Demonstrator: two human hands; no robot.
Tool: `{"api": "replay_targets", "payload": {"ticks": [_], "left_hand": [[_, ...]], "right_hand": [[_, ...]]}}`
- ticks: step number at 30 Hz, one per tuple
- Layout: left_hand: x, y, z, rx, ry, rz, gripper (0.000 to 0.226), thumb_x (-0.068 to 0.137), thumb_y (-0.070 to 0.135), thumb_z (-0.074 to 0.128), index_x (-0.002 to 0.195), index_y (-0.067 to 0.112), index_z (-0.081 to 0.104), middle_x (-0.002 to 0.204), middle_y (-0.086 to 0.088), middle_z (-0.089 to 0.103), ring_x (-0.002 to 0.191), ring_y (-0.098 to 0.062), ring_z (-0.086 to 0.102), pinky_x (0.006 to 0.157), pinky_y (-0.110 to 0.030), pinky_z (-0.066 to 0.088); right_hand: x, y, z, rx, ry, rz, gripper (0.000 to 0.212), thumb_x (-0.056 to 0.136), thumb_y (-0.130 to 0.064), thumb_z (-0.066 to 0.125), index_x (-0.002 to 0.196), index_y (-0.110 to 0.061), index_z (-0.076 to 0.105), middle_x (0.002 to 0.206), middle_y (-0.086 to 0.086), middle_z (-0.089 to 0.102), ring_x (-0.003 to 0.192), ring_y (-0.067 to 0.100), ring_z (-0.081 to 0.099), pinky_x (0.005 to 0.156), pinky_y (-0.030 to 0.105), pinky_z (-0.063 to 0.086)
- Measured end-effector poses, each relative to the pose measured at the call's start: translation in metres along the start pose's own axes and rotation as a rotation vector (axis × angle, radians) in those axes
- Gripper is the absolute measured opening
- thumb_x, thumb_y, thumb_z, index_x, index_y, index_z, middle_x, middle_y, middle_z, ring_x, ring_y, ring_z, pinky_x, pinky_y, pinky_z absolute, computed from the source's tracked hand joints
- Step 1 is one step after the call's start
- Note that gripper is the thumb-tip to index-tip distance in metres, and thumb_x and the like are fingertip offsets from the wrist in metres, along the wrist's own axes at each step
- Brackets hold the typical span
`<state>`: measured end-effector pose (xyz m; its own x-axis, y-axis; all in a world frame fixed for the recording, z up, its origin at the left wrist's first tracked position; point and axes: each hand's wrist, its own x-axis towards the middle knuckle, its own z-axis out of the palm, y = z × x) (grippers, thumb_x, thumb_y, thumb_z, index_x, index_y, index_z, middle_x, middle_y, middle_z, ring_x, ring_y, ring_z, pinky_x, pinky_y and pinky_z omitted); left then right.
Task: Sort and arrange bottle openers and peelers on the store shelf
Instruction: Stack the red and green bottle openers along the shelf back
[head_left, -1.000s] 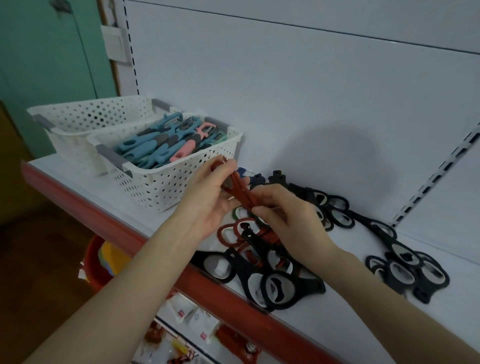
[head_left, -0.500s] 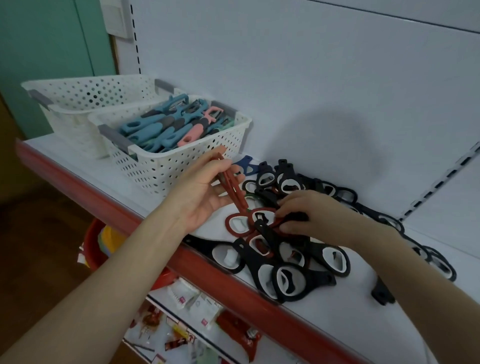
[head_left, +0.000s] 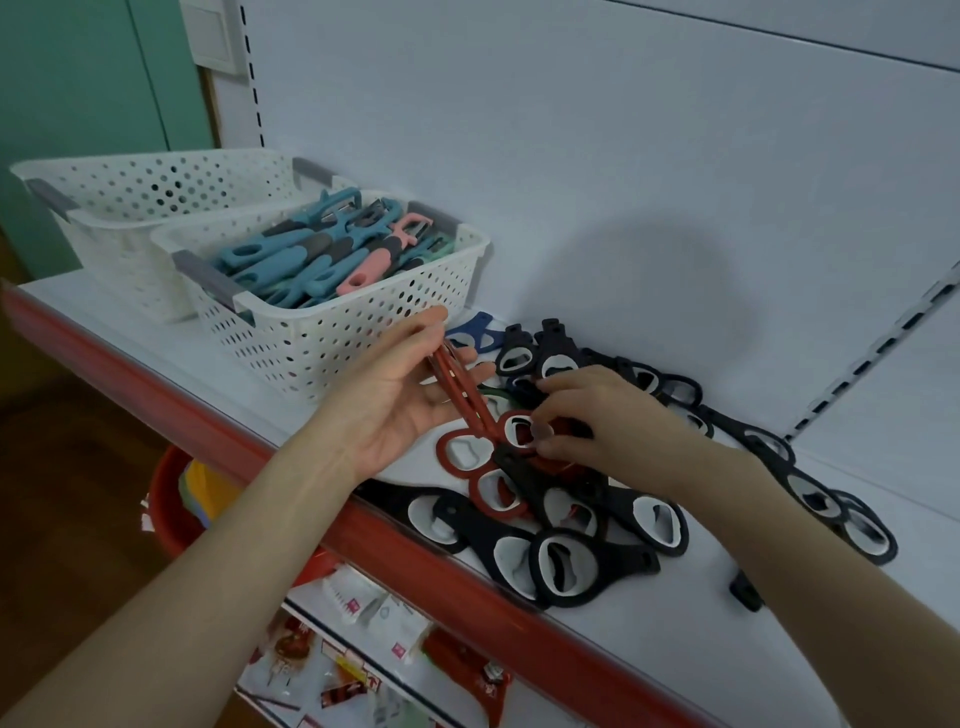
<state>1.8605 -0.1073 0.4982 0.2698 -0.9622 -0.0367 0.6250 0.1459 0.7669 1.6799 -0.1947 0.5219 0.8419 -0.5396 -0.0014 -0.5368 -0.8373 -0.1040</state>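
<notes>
1. My left hand, palm up, grips the handles of the red bottle openers; their rings rest on the pile.
2. My right hand, fingers curled, pinches one ring end over the black openers heaped on the shelf.
3. Blue, grey and pink peelers fill the white basket nearby.

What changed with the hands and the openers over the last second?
The right hand slid off the handles of the red openers and moved down to the pile. Its thumb is now on a red ring; whether it grips is unclear. The left hand kept holding the red openers beside the peeler basket, which stayed put.
</notes>
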Motion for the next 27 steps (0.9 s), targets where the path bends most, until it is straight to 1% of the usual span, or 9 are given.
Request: {"api": "replay_targets", "payload": {"ticks": [2,6,9,12,15,19,23,25,27], "left_hand": [[0.000,-0.001,0.002,-0.008,-0.003,0.000,0.033,0.090,0.017,0.051,0.123,0.016,0.053,0.092,-0.015,0.063,0.079,-0.025,0.070,0.062,-0.036,0.058],[-0.001,-0.002,0.002,0.014,0.012,0.022,0.028,0.092,0.018,0.050,0.119,0.020,0.055,0.089,-0.011,0.065,0.074,-0.020,0.069,0.059,-0.032,0.056],[-0.002,-0.004,0.003,0.043,0.024,0.042,0.025,0.095,0.020,0.046,0.118,0.020,0.056,0.089,-0.011,0.066,0.074,-0.020,0.069,0.060,-0.031,0.057],[-0.002,-0.005,0.003,0.043,0.047,0.072,0.021,0.090,0.021,0.050,0.109,0.014,0.057,0.093,-0.015,0.064,0.075,-0.023,0.070,0.062,-0.032,0.058],[-0.003,-0.004,0.004,0.084,0.048,0.118,0.025,0.082,0.022,0.055,0.105,0.012,0.057,0.093,-0.014,0.064,0.078,-0.024,0.070,0.069,-0.036,0.059],[-0.004,-0.001,0.010,0.208,-0.008,0.159,0.029,0.079,0.018,0.056,0.107,0.015,0.059,0.096,-0.011,0.064,0.086,-0.023,0.069,0.071,-0.034,0.058],[-0.005,0.000,0.027,0.291,-0.112,0.168,0.038,0.074,0.019,0.059,0.112,0.016,0.060,0.089,-0.004,0.069,0.084,-0.018,0.069,0.070,-0.031,0.056],[-0.006,0.000,0.035,0.255,-0.145,0.165,0.038,0.073,0.017,0.059,0.111,0.014,0.061,0.086,-0.005,0.070,0.080,-0.017,0.068,0.068,-0.031,0.056],[-0.007,0.000,0.038,0.229,-0.156,0.155,0.041,0.072,0.016,0.059,0.113,0.014,0.060,0.086,-0.006,0.070,0.078,-0.018,0.068,0.066,-0.030,0.056]], "right_hand": [[0.002,-0.004,-0.002,-0.020,-0.053,-0.034,0.033,0.091,-0.033,0.054,0.121,-0.021,0.057,0.125,-0.004,0.053,0.123,0.015,0.041,0.094,0.023,0.031],[0.009,-0.007,-0.005,-0.011,-0.058,-0.010,0.026,0.089,-0.030,0.056,0.110,-0.016,0.064,0.103,0.002,0.061,0.103,0.019,0.050,0.090,0.039,0.043],[0.012,-0.003,-0.003,0.027,-0.045,0.028,0.028,0.088,-0.031,0.059,0.112,-0.018,0.063,0.105,0.001,0.061,0.104,0.018,0.048,0.090,0.036,0.043],[0.014,0.004,0.001,0.113,-0.019,0.075,0.024,0.084,-0.030,0.064,0.103,-0.017,0.063,0.091,-0.004,0.056,0.090,0.015,0.050,0.077,0.029,0.042],[0.012,0.013,0.003,0.293,0.141,0.171,0.014,0.084,-0.023,0.065,0.097,-0.017,0.068,0.084,-0.008,0.058,0.081,0.009,0.053,0.074,0.024,0.042],[0.009,0.010,-0.018,0.702,0.469,0.247,0.008,0.086,-0.015,0.063,0.082,-0.019,0.069,0.070,-0.012,0.062,0.060,-0.006,0.055,0.058,0.006,0.043],[0.014,-0.010,-0.032,1.094,0.451,0.276,0.011,0.086,-0.013,0.063,0.076,-0.014,0.067,0.058,-0.005,0.063,0.056,0.007,0.057,0.064,0.026,0.052],[0.015,-0.020,-0.029,1.096,0.409,0.285,0.010,0.086,-0.014,0.063,0.078,-0.011,0.068,0.064,0.003,0.065,0.062,0.015,0.060,0.069,0.036,0.055],[0.014,-0.025,-0.027,1.074,0.403,0.285,0.011,0.086,-0.017,0.063,0.079,-0.011,0.068,0.073,0.012,0.067,0.067,0.018,0.062,0.072,0.037,0.056]]}}
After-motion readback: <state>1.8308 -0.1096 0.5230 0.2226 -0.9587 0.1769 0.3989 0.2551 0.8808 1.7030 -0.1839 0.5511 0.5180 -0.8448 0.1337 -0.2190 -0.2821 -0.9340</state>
